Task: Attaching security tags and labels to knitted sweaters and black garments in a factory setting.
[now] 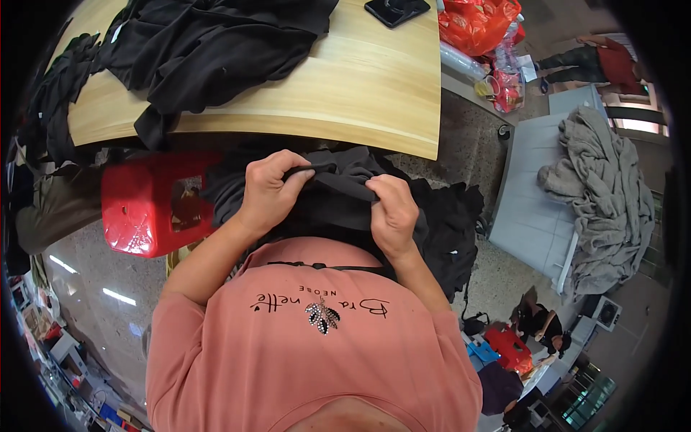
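A black garment [327,205] lies bunched over my lap, in front of the table edge. My left hand [272,189] pinches a folded edge of it between thumb and fingers. A short way to the right, my right hand [393,214] grips the same cloth, its fingers curled closed. The stretch of fabric between both hands is raised and slightly folded. Which part of the garment this is, I cannot tell. More dark cloth [452,223] hangs down beyond my right hand.
On the wooden table [374,93] lies a heap of black garments [216,54] and a phone [396,10]. A red plastic stool [137,205] stands left. To the right is a grey bin [533,194] with grey cloth [601,194] over it. Other people are farther off.
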Tool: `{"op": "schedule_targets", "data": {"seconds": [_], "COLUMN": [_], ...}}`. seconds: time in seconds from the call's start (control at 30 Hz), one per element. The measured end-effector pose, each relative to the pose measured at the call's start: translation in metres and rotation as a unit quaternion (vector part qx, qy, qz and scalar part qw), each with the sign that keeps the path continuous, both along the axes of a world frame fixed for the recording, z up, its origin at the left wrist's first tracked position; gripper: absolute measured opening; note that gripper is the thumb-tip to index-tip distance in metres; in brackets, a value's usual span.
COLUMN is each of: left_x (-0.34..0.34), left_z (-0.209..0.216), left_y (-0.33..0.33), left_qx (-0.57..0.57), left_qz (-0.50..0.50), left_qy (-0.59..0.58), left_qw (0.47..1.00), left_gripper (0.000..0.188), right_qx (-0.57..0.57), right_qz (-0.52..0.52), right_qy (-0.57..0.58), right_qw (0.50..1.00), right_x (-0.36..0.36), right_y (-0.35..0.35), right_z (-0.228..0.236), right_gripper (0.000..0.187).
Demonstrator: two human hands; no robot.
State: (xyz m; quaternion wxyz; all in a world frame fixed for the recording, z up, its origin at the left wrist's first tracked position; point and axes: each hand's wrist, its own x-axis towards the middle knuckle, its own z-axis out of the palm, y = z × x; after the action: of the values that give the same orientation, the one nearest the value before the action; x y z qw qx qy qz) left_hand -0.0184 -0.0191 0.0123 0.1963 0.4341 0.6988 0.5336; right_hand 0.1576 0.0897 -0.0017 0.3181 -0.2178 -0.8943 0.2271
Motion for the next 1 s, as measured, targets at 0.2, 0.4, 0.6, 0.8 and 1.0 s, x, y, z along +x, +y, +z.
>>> {"op": "schedule_targets", "data": {"seconds": [0.2,0.4,0.6,0.8,1.0], "left_x": [-0.009,-0.021,-0.022,-0.024,-0.036], "left_z": [-0.015,-0.013,-0.020,-0.019,-0.018], "left_y": [-0.014,-0.025,-0.021,-0.028,-0.018], "left_qx": [-0.098,-0.077,-0.087,-0.045,0.087], "left_qz": [-0.134,-0.074,-0.099,-0.078,0.001], "left_qy": [-0.048,-0.298,-0.308,-0.378,-0.596], "left_qw": [0.985,0.949,0.942,0.921,0.798], "left_gripper": [0.014,0.006,0.006,0.004,0.014], "right_qx": [-0.512,-0.573,-0.559,-0.505,-0.297], "right_qz": [-0.047,-0.012,0.009,-0.063,-0.090], "right_qy": [0.301,0.250,0.207,0.260,0.089], "right_qw": [0.803,0.780,0.803,0.821,0.946], "right_x": [0.006,0.011,0.014,0.026,0.017], "right_y": [0.001,0.021,0.021,0.019,0.026], "right_z": [0.019,-0.001,-0.006,-0.027,-0.027], "right_gripper": [0.011,0.013,0.019,0.014,0.021]}}
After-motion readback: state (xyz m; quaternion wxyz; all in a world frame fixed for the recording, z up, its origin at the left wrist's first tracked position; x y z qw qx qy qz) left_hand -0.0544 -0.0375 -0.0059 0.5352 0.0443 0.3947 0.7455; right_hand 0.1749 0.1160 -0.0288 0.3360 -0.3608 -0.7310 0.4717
